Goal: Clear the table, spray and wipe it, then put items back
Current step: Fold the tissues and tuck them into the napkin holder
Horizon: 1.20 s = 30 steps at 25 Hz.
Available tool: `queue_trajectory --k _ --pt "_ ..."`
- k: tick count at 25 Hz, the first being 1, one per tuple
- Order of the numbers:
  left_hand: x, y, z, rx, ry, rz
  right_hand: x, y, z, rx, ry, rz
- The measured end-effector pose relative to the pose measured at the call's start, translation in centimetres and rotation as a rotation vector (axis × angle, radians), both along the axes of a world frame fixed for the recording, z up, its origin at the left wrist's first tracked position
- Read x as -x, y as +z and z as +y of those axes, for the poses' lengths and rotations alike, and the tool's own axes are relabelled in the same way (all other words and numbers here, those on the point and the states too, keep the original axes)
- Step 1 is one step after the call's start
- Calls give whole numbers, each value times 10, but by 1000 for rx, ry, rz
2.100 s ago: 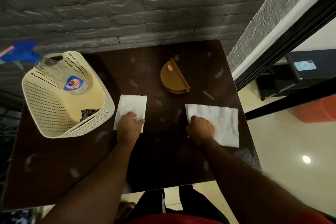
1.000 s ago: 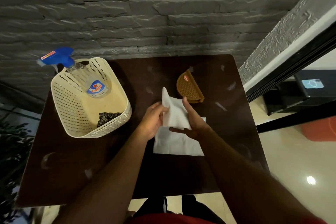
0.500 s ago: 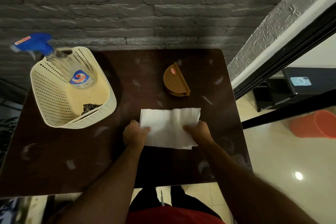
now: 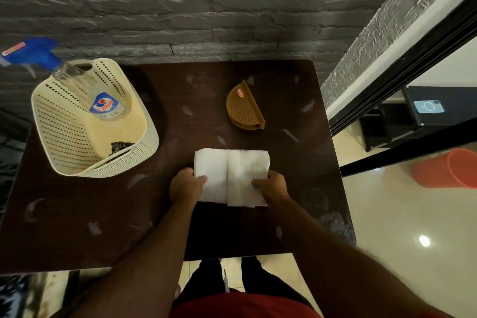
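I see both hands pinching the white paper towel (image 4: 232, 175) flat on the table (image 4: 103, 214), toward its near edge; my left hand (image 4: 186, 186) grips the towel's left side, my right hand (image 4: 272, 186) its right side; the brown napkin holder (image 4: 244, 108) stands beyond it; the cream basket (image 4: 64, 137) at the far left corner holds the spray bottle (image 4: 77, 85), leaning.

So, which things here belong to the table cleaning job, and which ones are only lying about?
Belong to the job:
- white tissues, held by left hand and right hand
- brown napkin holder
- spray bottle in the cream basket
- dark table

Just lying about:
- orange bucket on the floor
- black box beyond the door frame
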<state>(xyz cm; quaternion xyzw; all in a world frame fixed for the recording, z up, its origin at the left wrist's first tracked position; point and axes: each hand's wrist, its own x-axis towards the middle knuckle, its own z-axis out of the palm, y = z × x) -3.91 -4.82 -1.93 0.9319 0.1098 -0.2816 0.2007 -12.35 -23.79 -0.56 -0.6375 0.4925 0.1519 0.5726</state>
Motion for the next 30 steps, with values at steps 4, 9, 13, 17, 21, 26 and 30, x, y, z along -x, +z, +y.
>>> queue_trajectory --k 4,9,13,17,21,26,30 --pt "2 1 0 24 13 -16 -2 0 -8 10 80 -11" --pt "5 1 3 129 -20 -91 -6 7 -4 292 268 89" --pt "6 6 3 153 -58 -140 -7 18 9 775 617 51" --pt "10 14 2 194 -123 -204 -22 6 38 500 974 -117" --pt "16 15 3 192 -244 -300 -40 -11 52 450 1086 54" --pt "26 32 -25 241 -325 -305 -33 0 33 393 689 -118" --pt "39 45 -76 204 -440 -216 -20 21 1 -105 129 -141"
